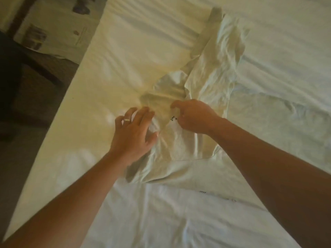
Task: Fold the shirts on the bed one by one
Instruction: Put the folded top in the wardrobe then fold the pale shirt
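A pale, crumpled shirt (211, 72) lies across the middle of the bed (111, 65), stretching from the far centre towards me, with a small dark print near its collar area. My left hand (133, 132), wearing a ring, rests with spread fingers on the shirt's left edge, thumb tucked into the cloth. My right hand (194, 117) is curled with its fingers pinching a fold of the same shirt beside the print. A second white garment (188, 203) with small dark marks lies flat under my forearms, nearer to me.
The bed's left edge (59, 122) runs diagonally from the near left to the far centre. Beyond it are dark furniture (21, 72) and papers (59, 27) on the floor. White wrinkled sheet (286, 51) fills the right side.
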{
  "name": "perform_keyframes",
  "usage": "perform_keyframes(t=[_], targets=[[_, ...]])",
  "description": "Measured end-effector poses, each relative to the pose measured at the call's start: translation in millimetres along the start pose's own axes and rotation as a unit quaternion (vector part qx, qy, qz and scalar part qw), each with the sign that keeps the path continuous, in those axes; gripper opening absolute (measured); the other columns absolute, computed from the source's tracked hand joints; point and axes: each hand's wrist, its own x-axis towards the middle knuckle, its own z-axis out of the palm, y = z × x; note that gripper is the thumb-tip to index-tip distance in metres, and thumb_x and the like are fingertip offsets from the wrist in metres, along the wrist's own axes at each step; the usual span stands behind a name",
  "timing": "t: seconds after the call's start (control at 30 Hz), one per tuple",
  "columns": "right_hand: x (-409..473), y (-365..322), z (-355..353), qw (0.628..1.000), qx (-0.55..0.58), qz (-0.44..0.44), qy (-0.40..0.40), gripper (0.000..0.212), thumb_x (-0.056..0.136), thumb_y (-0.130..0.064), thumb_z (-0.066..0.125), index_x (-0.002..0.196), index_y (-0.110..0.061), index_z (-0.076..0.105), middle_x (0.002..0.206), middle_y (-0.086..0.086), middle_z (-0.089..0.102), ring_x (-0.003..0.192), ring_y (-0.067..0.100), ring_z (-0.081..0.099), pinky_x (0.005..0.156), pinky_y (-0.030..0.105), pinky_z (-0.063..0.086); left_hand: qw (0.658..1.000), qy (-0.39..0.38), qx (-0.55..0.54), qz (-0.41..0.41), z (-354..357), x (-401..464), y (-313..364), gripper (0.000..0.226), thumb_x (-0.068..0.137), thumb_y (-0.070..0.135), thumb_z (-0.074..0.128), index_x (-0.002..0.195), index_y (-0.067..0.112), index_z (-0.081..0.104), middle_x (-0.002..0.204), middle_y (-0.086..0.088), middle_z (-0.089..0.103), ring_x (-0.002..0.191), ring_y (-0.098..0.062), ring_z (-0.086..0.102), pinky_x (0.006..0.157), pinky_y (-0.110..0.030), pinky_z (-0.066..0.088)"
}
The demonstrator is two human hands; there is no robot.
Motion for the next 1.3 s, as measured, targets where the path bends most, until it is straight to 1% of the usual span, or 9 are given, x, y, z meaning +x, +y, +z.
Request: perform_keyframes(t=[0.17,0.3,0.43,0.53,0.63,0.87,1.0,1.13,1.3], targets=[[7,-20,1,0.993,-0.095,-0.027,-0.071,0.021,0.095,-0.027,0.054,0.115,-0.021,0.059,0.114,0.002,0.060,0.104,0.028,0.060,0.084,0.033,0.045,0.990,0.085,-0.111,-0.018,5,-72,6,0.025,0.087,0.045,0.058,0.080,0.023,0.067,0.082,0.008,0.058,0.078,-0.025,0.056,0.072,-0.036,0.037],[13,-18,-11,0.999,-0.032,0.027,-0.007,0.003,0.094,-0.026,0.059,0.096,-0.024,0.060,0.099,-0.001,0.058,0.096,0.027,0.061,0.077,0.034,0.045,0.986,0.069,-0.142,-0.061,4,-103,5,0.036,0.090,0.059,0.052,0.082,0.028,0.070,0.082,0.014,0.057,0.084,-0.022,0.055,0.077,-0.035,0.030],[0,-20,-1,0.998,-0.050,0.020,0.037,0.030,0.095,-0.025,0.053,0.124,-0.028,0.056,0.094,-0.004,0.055,0.090,0.023,0.057,0.077,0.035,0.044,0.988,0.009,-0.139,-0.069,6,-120,-1,0.049,0.085,0.075,0.049,0.097,0.033,0.070,0.093,0.018,0.058,0.100,-0.021,0.055,0.083,-0.035,0.025],[-11,-34,12,0.997,-0.030,-0.068,-0.026,0.035,0.093,-0.029,0.057,0.128,-0.027,0.057,0.074,-0.016,0.046,0.087,0.018,0.057,0.077,0.031,0.044,0.988,-0.026,-0.129,-0.079,6,-128,-4,0.053,0.081,0.077,0.051,0.107,0.034,0.067,0.099,0.019,0.061,0.099,-0.020,0.055,0.084,-0.039,0.028],[-16,-38,29,0.991,-0.042,-0.068,-0.110,0.029,0.094,-0.034,0.060,0.122,-0.025,0.059,0.088,-0.013,0.049,0.092,0.016,0.053,0.077,0.028,0.041,0.979,-0.027,-0.162,-0.124,5,-130,0,0.045,0.078,0.068,0.056,0.109,0.036,0.065,0.091,0.021,0.060,0.095,-0.016,0.055,0.082,-0.036,0.023],[-13,-22,28,0.993,0.109,-0.012,0.051,0.026,0.089,-0.037,0.071,0.080,-0.023,0.051,0.084,-0.009,0.056,0.082,0.015,0.054,0.075,0.030,0.043,0.923,-0.010,-0.316,-0.220,-2,-123,-6,0.042,0.081,0.067,0.049,0.071,0.027,0.055,0.059,0.016,0.049,0.062,-0.004,0.047,0.078,-0.036,0.032],[-21,-17,43,0.994,0.088,-0.015,0.066,0.015,0.097,-0.028,0.061,0.109,-0.022,0.055,0.099,-0.006,0.063,0.094,0.019,0.060,0.084,0.037,0.051,0.957,-0.016,-0.179,-0.227,-1,-117,-2,0.041,0.085,0.067,0.044,0.070,0.029,0.045,0.068,0.009,0.049,0.084,-0.017,0.049,0.078,-0.036,0.019],[-27,-9,50,0.981,0.154,-0.031,0.109,0.035,0.098,-0.012,0.050,0.132,-0.016,0.057,0.103,-0.004,0.067,0.091,0.014,0.062,0.081,0.024,0.051,0.963,-0.049,-0.089,-0.248,-8,-108,2,0.007,0.092,0.037,0.055,0.090,0.030,0.054,0.081,0.012,0.058,0.095,-0.023,0.054,0.082,-0.040,0.023],[-30,17,32,0.932,0.226,0.033,0.280,0.022,0.096,-0.009,0.055,0.112,-0.016,0.069,0.098,-0.008,0.065,0.082,0.007,0.057,0.074,0.018,0.046,0.983,0.093,0.029,-0.158,2,-90,42,0.053,0.072,0.015,0.072,0.124,0.017,0.062,0.118,-0.009,0.062,0.104,-0.036,0.057,0.083,-0.047,0.040]])
